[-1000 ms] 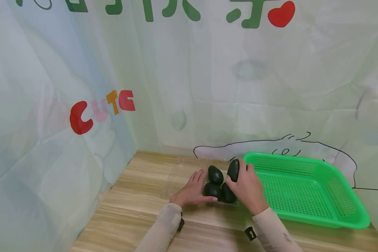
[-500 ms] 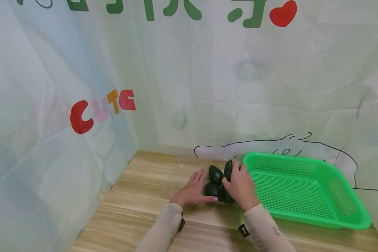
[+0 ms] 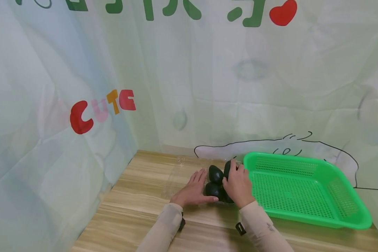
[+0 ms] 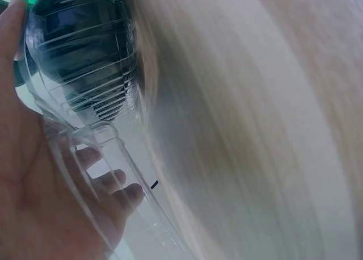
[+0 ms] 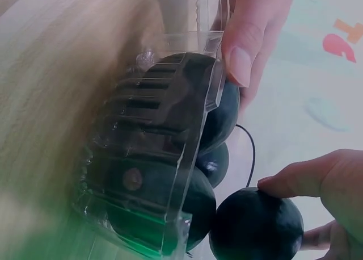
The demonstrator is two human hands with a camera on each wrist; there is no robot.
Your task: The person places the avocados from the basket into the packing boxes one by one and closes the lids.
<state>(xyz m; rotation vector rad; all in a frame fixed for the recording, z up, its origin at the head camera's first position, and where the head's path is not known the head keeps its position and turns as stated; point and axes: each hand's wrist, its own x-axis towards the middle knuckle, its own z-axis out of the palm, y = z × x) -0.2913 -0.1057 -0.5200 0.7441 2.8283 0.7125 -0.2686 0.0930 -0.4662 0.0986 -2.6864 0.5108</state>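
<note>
A clear plastic clamshell box (image 5: pixel 212 87) lies open on the table, its see-through lid (image 3: pixel 173 176) spread to the left. Dark avocados sit in its ribbed base: one at the back left (image 3: pixel 216 174), one at the front left (image 3: pixel 212 190), and one at the front right partly hidden by my right hand (image 3: pixel 239 183). That hand grips another avocado (image 5: pixel 255 223) between thumb and fingers, over the back right of the box. My left hand (image 3: pixel 193 190) rests along the box's left side with fingers extended, its thumb (image 5: pixel 241 61) on the near rim beside an avocado.
A green perforated plastic basket (image 3: pixel 315 219) stands on the wooden table (image 3: pixel 145 182) just right of the box. A printed cloth backdrop (image 3: pixel 214 87) hangs behind and to the left. Dark bands show at both wrists.
My right hand has moved left and slightly down with the avocado, closer to the other avocados. The left hand and the basket have stayed in place.
</note>
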